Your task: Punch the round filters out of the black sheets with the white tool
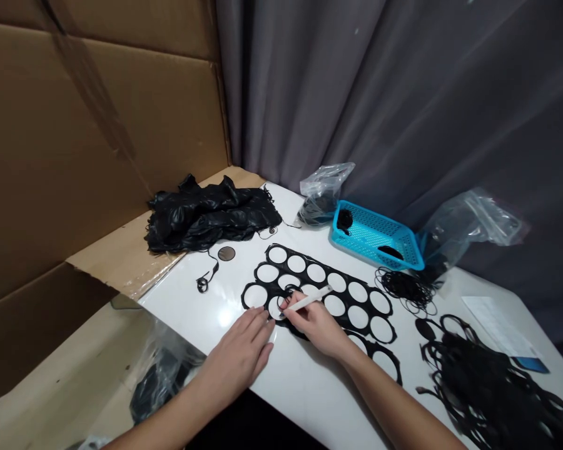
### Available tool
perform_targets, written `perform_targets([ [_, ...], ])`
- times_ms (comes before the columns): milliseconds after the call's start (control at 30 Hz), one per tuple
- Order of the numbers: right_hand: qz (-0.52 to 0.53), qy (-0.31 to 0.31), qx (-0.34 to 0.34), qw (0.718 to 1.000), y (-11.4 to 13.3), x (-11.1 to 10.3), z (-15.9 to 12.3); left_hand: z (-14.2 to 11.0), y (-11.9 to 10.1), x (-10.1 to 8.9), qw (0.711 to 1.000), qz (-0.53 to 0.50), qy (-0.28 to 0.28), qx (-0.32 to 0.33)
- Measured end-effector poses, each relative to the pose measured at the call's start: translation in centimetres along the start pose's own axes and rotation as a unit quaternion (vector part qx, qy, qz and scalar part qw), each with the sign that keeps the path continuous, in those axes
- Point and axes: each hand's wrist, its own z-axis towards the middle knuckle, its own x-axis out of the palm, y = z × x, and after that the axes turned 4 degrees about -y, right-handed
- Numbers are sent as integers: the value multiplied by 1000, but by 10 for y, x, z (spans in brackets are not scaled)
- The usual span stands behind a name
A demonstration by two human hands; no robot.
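Note:
A black sheet with rows of round cut-outs [326, 290] lies flat on the white table [206, 325], which shows through the holes. My right hand [321, 328] is closed in a pinch around a slim white pen-like tool [312, 299]; its working tip is too small to make out. Thin black rings [291, 291] sit on the sheet right by those fingertips. My left hand [244, 347] rests palm down at the sheet's near left edge, fingers stretched out, holding nothing.
A blue basket [375, 237] with black pieces stands at the back between two clear plastic bags [326, 190]. Crumpled black material [211, 215] lies left. Black rings [406, 287] and a heap of black strips [492, 381] lie right. Cardboard [98, 112] walls the left side.

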Motion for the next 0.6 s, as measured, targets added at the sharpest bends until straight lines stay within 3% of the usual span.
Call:
perform_targets([
  [600, -86, -25, -64, 994, 0, 10, -2, 0, 0, 0, 1000, 14, 9, 9],
])
